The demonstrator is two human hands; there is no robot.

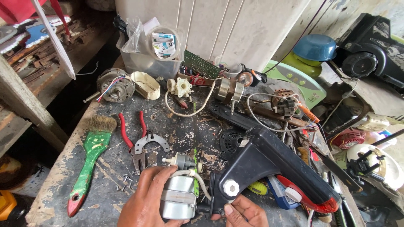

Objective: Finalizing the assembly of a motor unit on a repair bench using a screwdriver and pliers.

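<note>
My left hand (145, 199) wraps around a small silver electric motor (179, 195) with a grey top fitting and a white cable, low in the middle of the view. My right hand (243, 212) grips the lower end of a black plastic fan neck housing (269, 162) right beside the motor, with a thumb under a white knob (231, 188). The motor and the housing meet at a black bracket between my hands. The housing slopes up and away over the workbench (109, 172).
Left of my hands lie a green-handled brush (90, 157), red-handled pliers (134, 138), a metal bracket and loose screws. Further back sit another motor (114, 85), a cream cover, a white fitting, a clear plastic box (147, 50) and wired parts. Clutter fills the right side.
</note>
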